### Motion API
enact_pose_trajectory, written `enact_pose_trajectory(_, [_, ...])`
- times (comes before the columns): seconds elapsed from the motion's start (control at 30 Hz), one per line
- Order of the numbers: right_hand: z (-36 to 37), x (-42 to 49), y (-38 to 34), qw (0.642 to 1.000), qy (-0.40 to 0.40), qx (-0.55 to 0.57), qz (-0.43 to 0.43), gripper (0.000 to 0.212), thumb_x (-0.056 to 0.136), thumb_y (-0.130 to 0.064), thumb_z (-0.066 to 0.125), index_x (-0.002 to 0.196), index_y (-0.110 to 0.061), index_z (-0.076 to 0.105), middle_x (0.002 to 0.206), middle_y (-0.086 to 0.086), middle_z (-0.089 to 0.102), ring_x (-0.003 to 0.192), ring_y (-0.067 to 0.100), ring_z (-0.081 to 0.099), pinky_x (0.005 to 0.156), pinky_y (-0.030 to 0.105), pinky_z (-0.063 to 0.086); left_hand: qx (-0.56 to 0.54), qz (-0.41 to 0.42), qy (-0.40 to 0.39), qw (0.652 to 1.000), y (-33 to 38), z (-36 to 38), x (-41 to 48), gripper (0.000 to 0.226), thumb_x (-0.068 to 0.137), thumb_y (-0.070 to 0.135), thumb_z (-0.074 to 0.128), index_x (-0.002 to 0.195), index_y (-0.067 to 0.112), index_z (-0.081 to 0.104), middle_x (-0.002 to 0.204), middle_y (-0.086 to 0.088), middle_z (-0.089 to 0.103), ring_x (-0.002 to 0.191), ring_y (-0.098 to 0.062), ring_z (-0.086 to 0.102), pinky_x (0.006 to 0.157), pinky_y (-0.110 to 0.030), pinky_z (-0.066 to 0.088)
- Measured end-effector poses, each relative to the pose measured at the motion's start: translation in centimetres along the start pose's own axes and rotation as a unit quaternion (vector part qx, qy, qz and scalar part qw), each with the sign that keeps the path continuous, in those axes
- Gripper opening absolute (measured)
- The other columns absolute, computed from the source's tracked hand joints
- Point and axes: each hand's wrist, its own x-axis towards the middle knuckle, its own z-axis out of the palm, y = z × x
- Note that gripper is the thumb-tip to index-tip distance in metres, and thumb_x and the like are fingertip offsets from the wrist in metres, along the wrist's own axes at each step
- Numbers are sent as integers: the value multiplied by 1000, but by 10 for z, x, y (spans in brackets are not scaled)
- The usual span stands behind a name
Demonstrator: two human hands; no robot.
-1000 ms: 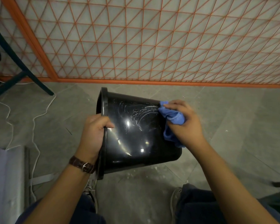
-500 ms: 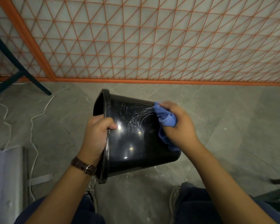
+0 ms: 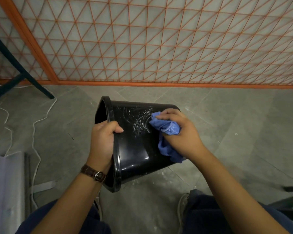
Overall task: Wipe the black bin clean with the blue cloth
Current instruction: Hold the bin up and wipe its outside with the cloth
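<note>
A glossy black bin (image 3: 134, 149) is held on its side above the floor, its mouth toward the left and its base to the right. White smear marks streak its upper side wall. My left hand (image 3: 102, 141) grips the rim, thumb over the outside. My right hand (image 3: 179, 132) holds a bunched blue cloth (image 3: 166, 129) and presses it against the bin's wall near the base, just right of the smears. Part of the cloth hangs down below the hand. The bin's inside is mostly hidden.
An orange lattice screen (image 3: 159, 48) stands on the grey tiled floor beyond the bin. Dark chair legs (image 3: 32, 83) and a white cable (image 3: 34, 129) lie at the left. A grey box (image 3: 7, 191) sits at the lower left. My knees and shoes show below.
The right hand has slid the cloth leftward along the bin wall toward the white smears. The left hand keeps its grip on the rim, and the bin has tilted slightly.
</note>
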Motion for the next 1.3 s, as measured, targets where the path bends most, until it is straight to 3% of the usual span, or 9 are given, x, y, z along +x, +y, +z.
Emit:
enact_pose_trajectory(0.17, [-9, 5, -3, 987, 85, -11, 135, 10, 83, -26, 64, 76, -33, 63, 81, -6, 69, 72, 3, 64, 68, 22, 51, -7, -11, -1, 1000, 1, 3, 2, 8, 52, 6, 51, 59, 3, 48, 68, -9, 45, 61, -25, 44, 59, -30, 38])
enact_pose_trajectory(0.37, [14, -8, 1, 1000, 0, 4, -12, 27, 70, -19, 60, 96, -21, 68, 109, -4, 57, 100, -7, 54, 89, 7, 39, -34, -47, -2, 998, 3, 3, 1, 45, 52, 7, 51, 94, -5, 57, 91, -21, 49, 80, -32, 49, 69, -37, 42])
enact_pose_trajectory(0.47, [6, -4, -1, 998, -27, 48, 16, 26, 72, 2, 64, 82, -22, 70, 99, -6, 62, 94, -1, 60, 86, 15, 45, -29, -55, -2, 998, 3, 0, 2, 50, 53, 7, 51, 96, -17, 57, 91, -24, 54, 81, -35, 53, 77, -42, 45])
enact_pose_trajectory(0.6, [2, 0, 0, 994, 83, 0, 73, 29, 76, -6, 62, 74, -34, 66, 96, -9, 63, 87, -2, 61, 80, 16, 48, -25, -69, -24, 997, -2, 5, -2, 29, 59, 3, 50, 84, -6, 59, 75, -16, 58, 64, -27, 59, 67, -34, 48])
enact_pose_trajectory(0.7, [17, -10, -4, 999, 23, -26, 0, 24, 75, -13, 60, 92, -27, 69, 105, -9, 56, 97, -7, 55, 82, 4, 39, -37, -74, -13, 997, -6, 10, -4, 27, 59, 4, 50, 82, -6, 60, 75, -18, 60, 65, -29, 59, 68, -35, 48])
enact_pose_trajectory(0.83, [17, -10, -6, 997, -61, 42, -8, 20, 66, -14, 60, 82, -13, 71, 96, -6, 61, 92, -1, 59, 84, 15, 45, -48, -81, 13, 995, -8, 9, -3, 31, 54, 9, 53, 82, -3, 59, 85, -21, 55, 79, -34, 54, 76, -43, 44])
enact_pose_trajectory(1.0, [6, -2, -4, 992, 56, 51, 99, 25, 69, -13, 56, 65, -35, 66, 82, -14, 66, 80, 1, 63, 76, 25, 50, -63, -105, -9, 992, -11, 18, -7, 22, 68, -1, 45, 84, -5, 60, 81, -20, 59, 69, -30, 59, 70, -36, 50])
enact_pose_trajectory(1.13, [26, -15, -10, 999, -36, 19, -13, 23, 71, -14, 62, 87, -30, 68, 101, -13, 55, 95, -5, 56, 84, 8, 41, -100, -115, 12, 988, -11, 18, -7, 55, 46, 14, 60, 96, -9, 60, 94, -23, 55, 85, -35, 54, 82, -44, 45])
enact_pose_trajectory(1.3, [19, -10, -9, 995, -45, 69, 50, 20, 66, -3, 58, 70, -20, 68, 85, -7, 63, 82, 4, 62, 77, 22, 48, -88, -104, 4, 991, -15, 15, -2, 57, 42, 13, 59, 96, -6, 61, 94, -25, 56, 85, -36, 56, 82, -45, 45])
